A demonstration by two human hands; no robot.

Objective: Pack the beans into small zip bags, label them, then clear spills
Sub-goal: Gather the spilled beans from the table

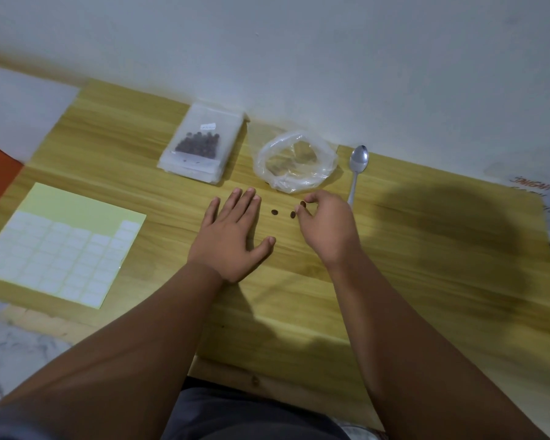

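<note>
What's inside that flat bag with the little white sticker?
Dark beans bunched in the middle of the zip bag, plus two stray ones lower down. It seems to lie on more clear bags; what those hold is covered.

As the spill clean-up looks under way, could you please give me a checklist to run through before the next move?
1. Right hand pinches a bean: ok.
2. Table free of loose beans: not ok, at least two remain.
3. Open bag has its mouth up, just beyond the hand: ok.
4. Left hand lies flat, clear of the beans: ok.
5. Zip bag labelled: ok. Sealed: cannot tell.
</note>
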